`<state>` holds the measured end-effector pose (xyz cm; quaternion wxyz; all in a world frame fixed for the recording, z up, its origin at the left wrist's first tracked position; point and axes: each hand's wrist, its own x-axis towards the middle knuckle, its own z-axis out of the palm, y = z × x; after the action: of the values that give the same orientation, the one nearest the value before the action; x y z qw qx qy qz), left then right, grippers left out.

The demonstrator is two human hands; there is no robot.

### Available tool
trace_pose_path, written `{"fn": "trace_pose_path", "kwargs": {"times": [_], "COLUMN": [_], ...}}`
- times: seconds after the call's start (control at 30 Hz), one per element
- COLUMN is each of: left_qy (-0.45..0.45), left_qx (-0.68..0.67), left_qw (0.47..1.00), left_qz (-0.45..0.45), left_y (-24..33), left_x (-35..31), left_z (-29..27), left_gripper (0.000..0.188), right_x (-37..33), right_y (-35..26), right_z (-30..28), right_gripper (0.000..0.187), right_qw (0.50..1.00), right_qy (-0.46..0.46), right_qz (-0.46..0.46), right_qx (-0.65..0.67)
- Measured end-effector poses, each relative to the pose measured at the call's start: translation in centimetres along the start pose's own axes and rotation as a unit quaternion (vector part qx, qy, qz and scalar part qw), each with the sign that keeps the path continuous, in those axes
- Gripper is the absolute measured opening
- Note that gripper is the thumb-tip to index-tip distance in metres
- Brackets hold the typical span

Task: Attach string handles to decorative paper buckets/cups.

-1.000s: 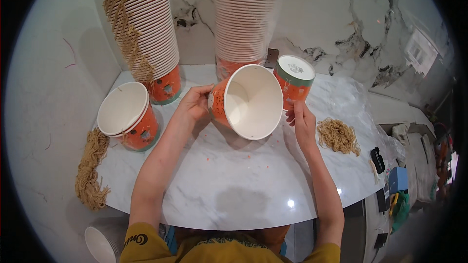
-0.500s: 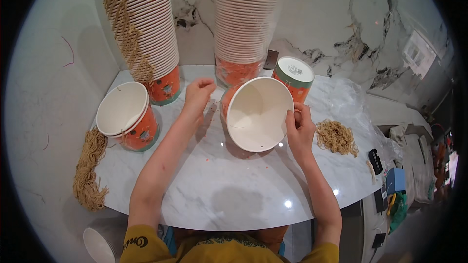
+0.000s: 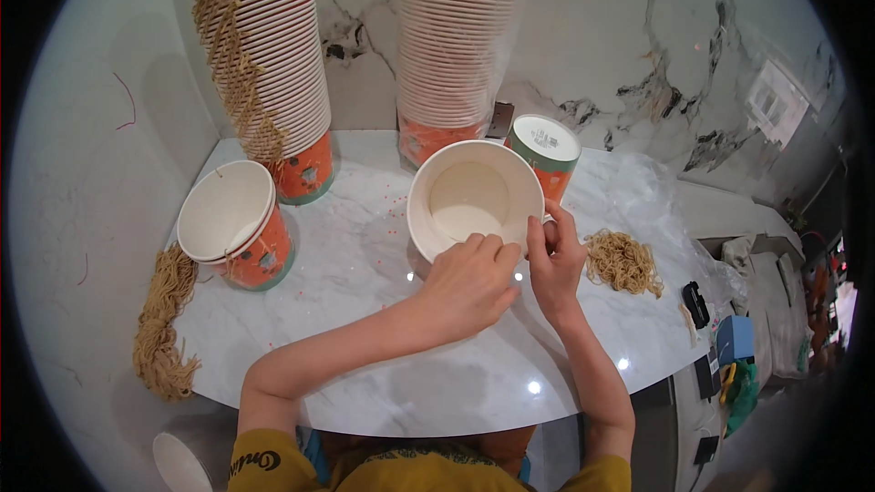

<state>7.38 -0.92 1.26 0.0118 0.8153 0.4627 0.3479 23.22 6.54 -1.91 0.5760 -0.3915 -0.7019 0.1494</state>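
A large white-lined paper bucket (image 3: pixel 469 200) stands tilted on the table, its mouth facing me. My right hand (image 3: pixel 558 260) pinches its rim on the right side. Across the near rim lies my left hand (image 3: pixel 474 284), fingers curled and closed; its fingertips are hidden, so whatever they pinch cannot be seen. Behind the right side, an upside-down orange and green bucket (image 3: pixel 545 141) shows its white base. Two nested buckets (image 3: pixel 228 214) with bits of string at the rim stand at the left. A small heap of tan string (image 3: pixel 624 261) lies right of my right hand.
Two tall bucket stacks stand at the back: the left stack (image 3: pixel 264 46) has string hanging down it, the right stack (image 3: pixel 460 36) is wrapped in clear plastic. A string bundle (image 3: pixel 164 328) hangs over the left edge. A black object (image 3: pixel 695 304) lies near the right edge.
My left hand has come from beyond the bucket's left side to its near rim. The bucket has turned slightly and shifted left. My right hand keeps its hold on the rim.
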Motion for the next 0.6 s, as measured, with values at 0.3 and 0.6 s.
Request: {"fn": "trace_pose_path", "kwargs": {"times": [0.3, 0.6], "left_qy": [0.0, -0.009], "left_qx": [-0.045, -0.047], "left_qw": [0.999, 0.998], "left_qz": [-0.031, -0.052], "left_y": [-1.3, -1.0], "left_x": [0.1, -0.1], "left_z": [1.2, 2.1], "left_gripper": [0.021, 0.045], "right_x": [-0.4, -0.8], "right_y": [-0.7, -0.6], "right_z": [-0.3, -0.4], "right_gripper": [0.033, 0.03], "right_qw": [0.992, 0.989], "right_qy": [-0.102, -0.111], "right_qz": [-0.012, 0.029], "right_qx": [0.069, 0.089]}}
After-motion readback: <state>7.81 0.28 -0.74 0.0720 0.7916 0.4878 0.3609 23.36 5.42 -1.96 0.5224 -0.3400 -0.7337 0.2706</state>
